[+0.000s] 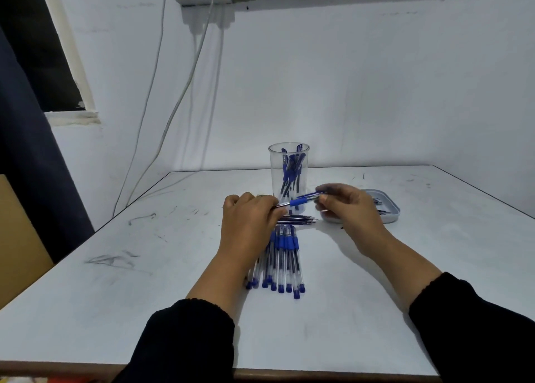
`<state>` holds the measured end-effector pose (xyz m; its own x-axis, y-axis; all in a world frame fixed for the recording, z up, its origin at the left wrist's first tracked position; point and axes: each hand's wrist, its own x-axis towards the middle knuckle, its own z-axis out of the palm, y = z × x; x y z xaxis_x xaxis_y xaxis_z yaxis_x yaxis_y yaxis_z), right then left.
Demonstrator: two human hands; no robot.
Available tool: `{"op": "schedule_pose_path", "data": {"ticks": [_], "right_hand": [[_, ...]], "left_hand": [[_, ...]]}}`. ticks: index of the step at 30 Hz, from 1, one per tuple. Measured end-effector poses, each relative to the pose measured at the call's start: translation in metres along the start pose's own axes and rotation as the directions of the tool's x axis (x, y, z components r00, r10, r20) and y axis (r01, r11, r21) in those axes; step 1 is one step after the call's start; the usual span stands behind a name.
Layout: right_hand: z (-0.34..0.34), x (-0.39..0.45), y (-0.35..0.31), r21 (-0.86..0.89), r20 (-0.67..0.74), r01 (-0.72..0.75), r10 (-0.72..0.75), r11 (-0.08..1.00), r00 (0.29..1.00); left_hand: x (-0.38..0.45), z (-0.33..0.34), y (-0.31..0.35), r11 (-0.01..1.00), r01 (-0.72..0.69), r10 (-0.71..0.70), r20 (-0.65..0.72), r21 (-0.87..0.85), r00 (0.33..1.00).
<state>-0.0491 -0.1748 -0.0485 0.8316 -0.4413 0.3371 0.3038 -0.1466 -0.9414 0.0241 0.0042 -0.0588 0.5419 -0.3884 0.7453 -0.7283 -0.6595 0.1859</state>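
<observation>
one blue pen [300, 201] crosswise between left grip [249, 222] and right grip [348, 209]

Clear pen [299, 201] with blue grip, clear cup [289, 174], pale grey tray [390, 209], white table [173, 267].

no legible text, brand or number anywhere. held pen [301, 201]: any barrel print is blurred out. pens [285, 255] in the row on the worktop [144, 296]: too small to read. cup [289, 148] and tray [392, 209]: no print resolvable. dark marks [111, 259] on the worktop are scribbles, not characters.
</observation>
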Motion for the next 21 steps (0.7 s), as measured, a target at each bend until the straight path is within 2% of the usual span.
{"op": "schedule_pose_path", "data": {"ticks": [3, 6, 9, 11, 14, 18, 21], "right_hand": [[-0.008, 0.012, -0.016, 0.043, -0.176, 0.088, -0.079, 0.995, 0.981], [-0.014, 0.035, -0.047, 0.084, -0.326, 0.209, -0.172, 0.974, 0.93], [-0.016, 0.061, -0.082, -0.106, -0.444, 0.355, -0.364, 0.929, 0.819], [-0.01, 0.075, -0.102, -0.272, -0.406, 0.392, -0.474, 0.879, 0.781], [0.004, 0.091, -0.113, -0.44, -0.256, 0.401, -0.54, 0.804, 0.802], [0.022, 0.105, -0.101, -0.607, -0.086, 0.328, -0.47, 0.724, 0.878], [0.032, 0.108, -0.085, -0.678, -0.023, 0.27, -0.387, 0.683, 0.922]], "left_hand": [[0.012, 0.003, -0.009, 1.0, 0.023, -0.023, -0.028, 0.019, 0.999], [0.029, 0.004, -0.013, 0.996, 0.087, -0.086, -0.03, 0.013, 0.996], [0.05, 0.004, -0.011, 0.981, 0.195, -0.194, 0.027, -0.013, 0.981], [0.062, 0.002, -0.005, 0.963, 0.265, -0.26, 0.106, -0.038, 0.96], [0.078, 0.004, 0.006, 0.928, 0.367, -0.342, 0.251, -0.059, 0.906], [0.093, 0.023, 0.006, 0.901, 0.43, -0.391, 0.328, -0.053, 0.86], [0.094, 0.032, 0.005, 0.902, 0.425, -0.383, 0.305, -0.081, 0.872]]}}
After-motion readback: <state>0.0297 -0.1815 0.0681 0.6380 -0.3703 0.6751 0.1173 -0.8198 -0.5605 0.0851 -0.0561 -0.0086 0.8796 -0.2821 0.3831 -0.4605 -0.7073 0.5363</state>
